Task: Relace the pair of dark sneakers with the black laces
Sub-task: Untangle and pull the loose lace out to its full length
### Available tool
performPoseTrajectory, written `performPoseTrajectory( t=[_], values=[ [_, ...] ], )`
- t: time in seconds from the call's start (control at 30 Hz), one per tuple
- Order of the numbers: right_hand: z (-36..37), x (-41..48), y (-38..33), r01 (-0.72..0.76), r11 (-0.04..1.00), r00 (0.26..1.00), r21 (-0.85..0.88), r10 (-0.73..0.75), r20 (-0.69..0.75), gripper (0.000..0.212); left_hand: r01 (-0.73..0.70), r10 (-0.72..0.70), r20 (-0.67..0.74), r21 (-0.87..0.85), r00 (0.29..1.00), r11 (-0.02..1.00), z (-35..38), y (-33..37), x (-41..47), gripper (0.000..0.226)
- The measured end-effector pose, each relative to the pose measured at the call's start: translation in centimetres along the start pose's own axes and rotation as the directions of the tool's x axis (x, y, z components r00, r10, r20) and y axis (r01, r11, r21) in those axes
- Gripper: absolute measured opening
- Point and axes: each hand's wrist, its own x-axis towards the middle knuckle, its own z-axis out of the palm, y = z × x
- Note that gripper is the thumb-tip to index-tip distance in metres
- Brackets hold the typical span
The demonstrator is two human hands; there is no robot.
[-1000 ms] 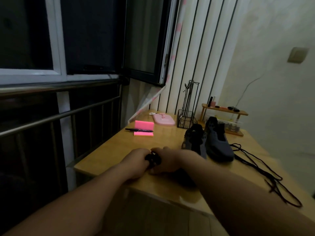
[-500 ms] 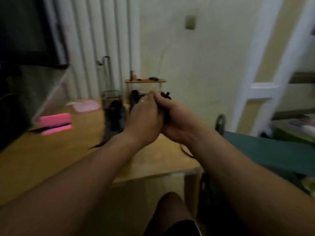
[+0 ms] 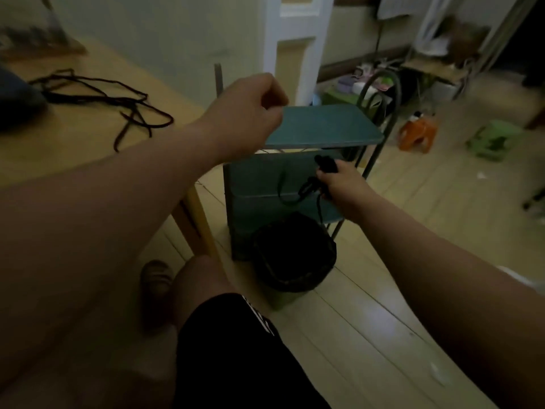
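Note:
My right hand [image 3: 343, 184] grips a bundled black lace [image 3: 320, 175] out past the table's right edge, above a dark bin [image 3: 295, 252] on the floor; strands dangle from the fist. My left hand [image 3: 247, 113] hovers higher, fingers curled with nothing seen in it. Loose black laces [image 3: 118, 104] lie tangled on the wooden table [image 3: 73, 143] at the left. One dark sneaker [image 3: 16, 98] shows only partly at the left edge.
A teal folding chair [image 3: 318, 128] stands just right of the table, with a teal bag [image 3: 259, 202] leaning below it. An orange toy [image 3: 417, 134] and a green stool [image 3: 492, 140] sit on the wooden floor farther right. My knee and a slipper are below.
My view swung right, away from the window and sneakers. The hands, joined around the lace bundle before, have separated; my right hand carried the bundle down over the bin.

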Motion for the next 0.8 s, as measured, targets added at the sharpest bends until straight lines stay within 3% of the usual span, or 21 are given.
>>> performPoseTrajectory(
  t=[0.07, 0.13, 0.23, 0.3, 0.37, 0.43, 0.53, 0.67, 0.8],
  values=[
    [0.3, 2.0, 2.6, -0.013, 0.992, 1.0, -0.125, 0.015, 0.016, 0.009, -0.039, 0.038, 0.032, 0.041, 0.999, 0.998, 0.8, -0.1, 0.5, 0.021],
    [0.3, 3.5, 4.2, -0.088, 0.962, 0.983, -0.259, 0.125, 0.131, 0.01, -0.043, 0.039, 0.058, 0.074, 0.998, 0.996, 0.9, -0.4, 1.1, 0.02],
    [-0.1, 4.7, 4.6, -0.116, 0.882, 0.918, -0.456, 0.27, 0.29, 0.051, -0.022, 0.014, 0.067, 0.118, 0.998, 0.993, 0.1, -0.9, 2.2, 0.019],
    [-0.1, 5.7, 3.6, -0.04, 0.836, 0.939, -0.547, 0.219, 0.266, 0.057, -0.004, -0.003, 0.058, 0.133, 0.998, 0.991, -0.8, -1.2, 2.5, 0.019],
    [0.2, 6.3, 1.4, 0.042, 0.797, 0.961, -0.602, 0.132, 0.242, 0.04, 0.011, -0.019, 0.052, 0.153, 0.998, 0.988, -1.9, -1.3, 2.5, 0.018],
    [1.0, 6.0, -1.7, 0.108, 0.834, 0.97, -0.542, 0.032, 0.242, 0.024, 0.034, -0.042, 0.041, 0.178, 0.998, 0.983, -3.1, -1.4, 2.4, 0.018],
    [4.0, 4.6, -8.2, 0.31, 0.874, 0.946, -0.375, -0.244, 0.215, 0.016, 0.086, -0.077, -0.053, 0.192, 0.996, 0.978, -6.5, -1.3, 1.6, 0.015],
    [10.3, -0.2, -17.7, 0.56, 0.823, 0.811, -0.101, -0.519, 0.269, 0.012, 0.219, -0.172, -0.212, 0.224, 0.962, 0.949, -14.7, -2.8, -1.1, 0.01],
    [18.0, -4.5, -23.0, 0.666, 0.745, 0.679, 0.036, -0.625, 0.385, 0.01, 0.427, -0.287, -0.44, 0.26, 0.851, 0.866, -23.4, -5.8, -6.7, 0.009]
  ],
)
